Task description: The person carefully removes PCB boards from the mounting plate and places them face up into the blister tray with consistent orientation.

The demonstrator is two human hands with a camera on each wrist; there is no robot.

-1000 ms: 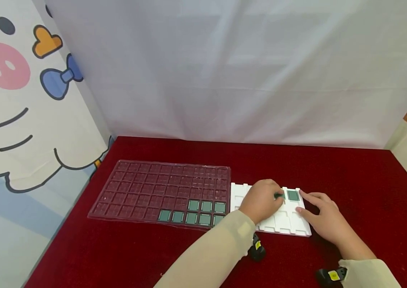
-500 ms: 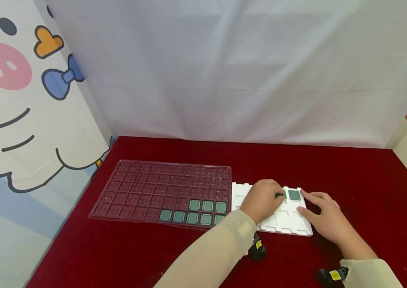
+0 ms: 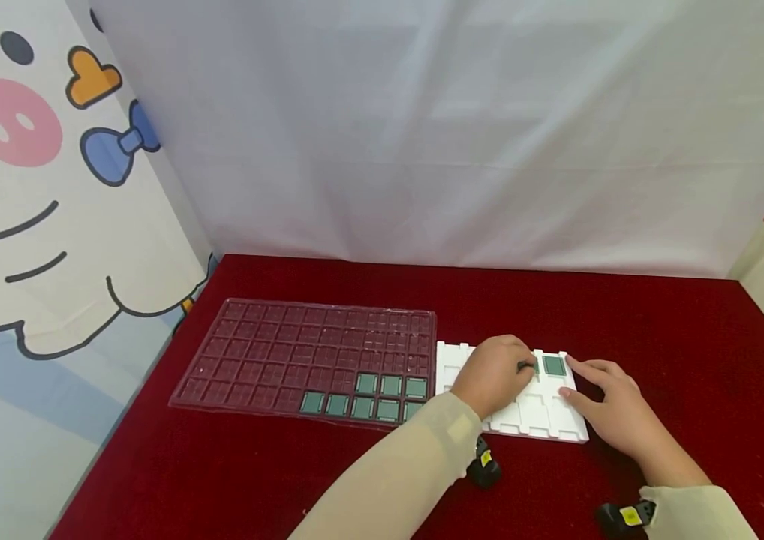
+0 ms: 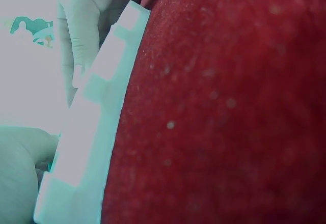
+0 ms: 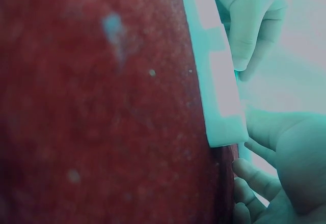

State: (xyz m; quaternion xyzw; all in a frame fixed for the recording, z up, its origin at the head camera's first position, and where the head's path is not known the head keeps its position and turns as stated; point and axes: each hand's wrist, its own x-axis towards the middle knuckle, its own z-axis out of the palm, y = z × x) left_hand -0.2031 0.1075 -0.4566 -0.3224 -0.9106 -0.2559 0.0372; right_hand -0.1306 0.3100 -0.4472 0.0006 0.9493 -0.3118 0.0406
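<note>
My left hand (image 3: 495, 375) is over the white tray (image 3: 547, 411), its thumb and forefinger pinching a small dark-green chip (image 3: 526, 365) at the far row. Most of that chip is hidden by the fingers. Just right of it, a square green chip (image 3: 554, 365) lies in the tray's far right pocket. At the tray's right end rests my right hand (image 3: 608, 401), forefinger at the far corner and thumb on the side edge. The right wrist view shows this right hand (image 5: 300, 163) against the end of the tray (image 5: 224, 96), with the left hand (image 5: 252, 25) beyond.
A clear plastic tray (image 3: 287, 356) with many pockets lies left of the white one, several green chips (image 3: 362, 408) in its near right pockets. My left sleeve crosses its near right corner. A red cloth (image 3: 274, 472) covers the table, and a white curtain (image 3: 449, 150) hangs behind.
</note>
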